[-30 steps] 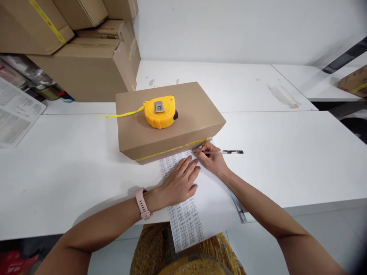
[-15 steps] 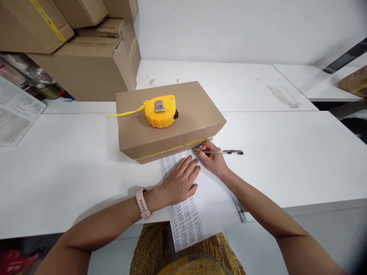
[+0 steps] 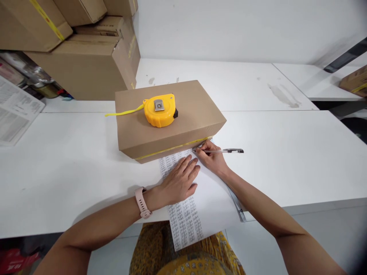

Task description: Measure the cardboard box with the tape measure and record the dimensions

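A pen (image 3: pixel 233 151) is gripped in my right hand (image 3: pixel 211 159), its tip on a sheet of paper (image 3: pixel 213 202) close to the front of a cardboard box. Columns of handwriting fill the sheet's left part, and its lower end hangs over the table edge. My left hand (image 3: pixel 179 181) lies flat on the paper, fingers stretched out, with a pink watch band at the wrist. Just beyond both hands stands the closed cardboard box (image 3: pixel 192 107), covering the paper's top end. On the box rests a yellow tape measure (image 3: pixel 159 114) with a yellow strap trailing left.
Several cardboard boxes (image 3: pixel 86 68) are stacked at the back left, with jars and packets beside them. A printed sheet (image 3: pixel 17 110) stands at the left edge. The white table (image 3: pixel 286 152) meets a wall behind. Another box (image 3: pixel 355 82) sits far right.
The view has shifted very slightly. My right hand still holds the pen at nearly the same spot, and my left hand has stayed on the paper.
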Available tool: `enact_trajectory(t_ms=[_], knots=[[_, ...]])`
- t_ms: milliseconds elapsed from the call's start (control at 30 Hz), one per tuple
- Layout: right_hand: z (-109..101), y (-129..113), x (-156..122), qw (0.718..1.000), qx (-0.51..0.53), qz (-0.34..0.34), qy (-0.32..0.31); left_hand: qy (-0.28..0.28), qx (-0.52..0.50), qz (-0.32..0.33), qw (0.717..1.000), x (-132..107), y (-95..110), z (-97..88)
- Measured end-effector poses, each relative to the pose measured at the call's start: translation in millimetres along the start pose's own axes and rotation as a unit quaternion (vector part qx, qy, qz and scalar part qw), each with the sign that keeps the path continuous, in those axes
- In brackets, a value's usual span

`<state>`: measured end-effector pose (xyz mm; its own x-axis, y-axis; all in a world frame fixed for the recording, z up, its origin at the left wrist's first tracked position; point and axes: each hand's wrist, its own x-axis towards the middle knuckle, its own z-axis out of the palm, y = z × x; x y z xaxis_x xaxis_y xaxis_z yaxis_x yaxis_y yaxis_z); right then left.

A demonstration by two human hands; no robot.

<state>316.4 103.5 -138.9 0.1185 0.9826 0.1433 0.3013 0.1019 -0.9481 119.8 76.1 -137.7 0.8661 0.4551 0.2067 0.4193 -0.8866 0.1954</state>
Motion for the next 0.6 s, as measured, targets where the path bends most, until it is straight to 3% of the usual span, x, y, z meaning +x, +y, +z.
enact_trajectory(t_ms=[600], knots=[[0.5,-1.7,-1.0,1.0,0.0,0.009,0.004,-0.005,-0.003,-0.001,1.0,0.2,0.3,-2.9]])
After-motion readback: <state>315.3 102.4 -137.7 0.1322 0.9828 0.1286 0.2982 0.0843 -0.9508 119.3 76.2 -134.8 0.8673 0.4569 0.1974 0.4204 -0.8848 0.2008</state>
